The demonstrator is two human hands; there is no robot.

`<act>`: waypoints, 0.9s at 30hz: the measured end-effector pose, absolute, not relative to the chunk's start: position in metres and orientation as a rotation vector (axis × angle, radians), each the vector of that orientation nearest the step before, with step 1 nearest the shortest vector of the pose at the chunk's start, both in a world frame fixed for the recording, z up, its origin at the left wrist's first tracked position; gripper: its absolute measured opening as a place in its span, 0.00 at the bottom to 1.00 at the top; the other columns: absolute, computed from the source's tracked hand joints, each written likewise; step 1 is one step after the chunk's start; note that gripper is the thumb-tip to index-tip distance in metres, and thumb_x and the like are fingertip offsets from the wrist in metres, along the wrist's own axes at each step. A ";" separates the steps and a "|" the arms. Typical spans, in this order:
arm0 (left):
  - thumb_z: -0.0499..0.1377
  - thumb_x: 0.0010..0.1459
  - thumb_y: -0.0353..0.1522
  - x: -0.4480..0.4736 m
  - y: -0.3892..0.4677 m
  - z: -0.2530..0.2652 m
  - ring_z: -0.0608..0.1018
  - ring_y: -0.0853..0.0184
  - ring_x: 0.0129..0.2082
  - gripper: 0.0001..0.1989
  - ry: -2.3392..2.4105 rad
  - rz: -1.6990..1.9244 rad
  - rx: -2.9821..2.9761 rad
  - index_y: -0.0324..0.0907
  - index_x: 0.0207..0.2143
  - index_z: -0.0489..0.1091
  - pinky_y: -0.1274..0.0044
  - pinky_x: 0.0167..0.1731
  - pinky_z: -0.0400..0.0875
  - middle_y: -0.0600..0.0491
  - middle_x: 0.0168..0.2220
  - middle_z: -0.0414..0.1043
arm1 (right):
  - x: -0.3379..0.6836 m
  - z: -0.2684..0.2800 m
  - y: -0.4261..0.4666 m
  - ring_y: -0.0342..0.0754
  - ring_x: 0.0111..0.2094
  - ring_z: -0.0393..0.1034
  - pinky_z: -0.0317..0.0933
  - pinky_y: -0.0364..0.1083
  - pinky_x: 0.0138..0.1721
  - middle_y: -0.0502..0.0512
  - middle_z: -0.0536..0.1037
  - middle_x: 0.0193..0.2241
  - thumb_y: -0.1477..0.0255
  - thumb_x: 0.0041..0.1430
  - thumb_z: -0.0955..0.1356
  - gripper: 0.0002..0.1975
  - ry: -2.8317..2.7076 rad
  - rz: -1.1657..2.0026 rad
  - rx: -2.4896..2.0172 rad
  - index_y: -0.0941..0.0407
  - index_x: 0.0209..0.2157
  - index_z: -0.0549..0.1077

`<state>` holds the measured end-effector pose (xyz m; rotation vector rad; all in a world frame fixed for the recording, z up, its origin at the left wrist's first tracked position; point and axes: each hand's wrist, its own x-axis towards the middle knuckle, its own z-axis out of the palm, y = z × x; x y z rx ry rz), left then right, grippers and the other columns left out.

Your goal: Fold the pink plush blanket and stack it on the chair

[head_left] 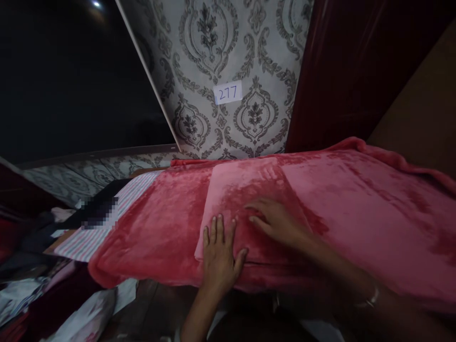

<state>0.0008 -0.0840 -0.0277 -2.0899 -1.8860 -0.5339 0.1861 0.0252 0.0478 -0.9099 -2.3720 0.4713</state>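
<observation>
A plush pink-red blanket [356, 204] is spread over a flat surface before me. In its middle lies a folded layer [240, 178] of the same fabric; whether it is a separate piece I cannot tell. My left hand [220, 256] rests palm down on this layer near its front left edge, fingers stretched and thumb apart. My right hand [272, 218] is over the middle of the layer, its fingers a little bent and the thumb apart. Neither hand holds anything. Darker brushed patches mark the pile around both hands.
A striped cloth [137, 185] shows beneath the blanket's left end. A large dark screen [78, 80] stands behind at left. Patterned wallpaper [254, 57] carries a paper label [228, 92] reading 277. Loose clothes and fabric [87, 311] lie at lower left.
</observation>
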 end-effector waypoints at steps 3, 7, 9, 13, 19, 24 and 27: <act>0.56 0.62 0.46 0.001 -0.086 -0.026 0.49 0.47 0.71 0.37 -1.900 -0.534 -2.103 0.53 0.70 0.49 0.49 0.65 0.50 0.46 0.73 0.42 | 0.162 0.054 0.048 0.51 0.43 0.72 0.66 0.50 0.47 0.59 0.79 0.42 0.79 0.57 0.66 0.13 -2.436 0.546 -0.795 0.59 0.44 0.77; 0.56 0.62 0.45 -0.001 -0.086 -0.027 0.50 0.47 0.71 0.33 -1.873 -0.556 -2.119 0.54 0.68 0.55 0.48 0.64 0.51 0.46 0.72 0.45 | 0.146 0.031 0.063 0.50 0.43 0.71 0.65 0.49 0.47 0.57 0.77 0.41 0.82 0.54 0.69 0.12 -2.458 0.636 -0.720 0.59 0.41 0.76; 0.57 0.62 0.45 -0.001 -0.086 -0.027 0.50 0.46 0.71 0.32 -1.843 -0.560 -2.124 0.53 0.68 0.57 0.48 0.64 0.52 0.45 0.72 0.45 | 0.146 0.016 0.065 0.49 0.43 0.70 0.65 0.48 0.46 0.57 0.76 0.41 0.82 0.55 0.69 0.11 -2.402 0.653 -0.696 0.58 0.40 0.76; 0.58 0.62 0.41 0.000 -0.086 -0.027 0.51 0.46 0.70 0.32 -1.814 -0.557 -2.092 0.51 0.67 0.58 0.49 0.64 0.52 0.45 0.72 0.48 | 0.145 -0.003 0.067 0.48 0.39 0.70 0.64 0.48 0.43 0.55 0.74 0.38 0.83 0.56 0.68 0.09 -2.308 0.659 -0.679 0.58 0.37 0.76; 0.58 0.62 0.40 0.002 -0.087 -0.026 0.51 0.45 0.70 0.31 -1.790 -0.566 -2.074 0.49 0.67 0.59 0.49 0.63 0.53 0.45 0.71 0.49 | 0.140 -0.008 0.071 0.47 0.35 0.68 0.62 0.46 0.38 0.53 0.73 0.33 0.84 0.56 0.65 0.10 -2.208 0.653 -0.683 0.56 0.29 0.73; 0.58 0.62 0.40 0.001 -0.087 -0.026 0.52 0.45 0.70 0.31 -1.801 -0.588 -2.078 0.50 0.67 0.58 0.49 0.63 0.53 0.45 0.71 0.50 | 0.141 -0.005 0.074 0.47 0.32 0.66 0.59 0.46 0.38 0.51 0.74 0.27 0.80 0.55 0.66 0.07 -2.011 0.814 -0.782 0.56 0.25 0.72; 0.58 0.62 0.40 0.001 -0.086 -0.027 0.52 0.46 0.70 0.31 -1.800 -0.608 -2.084 0.50 0.67 0.59 0.49 0.63 0.53 0.46 0.71 0.49 | 0.142 -0.003 0.076 0.46 0.29 0.65 0.58 0.45 0.36 0.49 0.72 0.24 0.77 0.52 0.67 0.05 -1.894 1.018 -0.819 0.55 0.24 0.70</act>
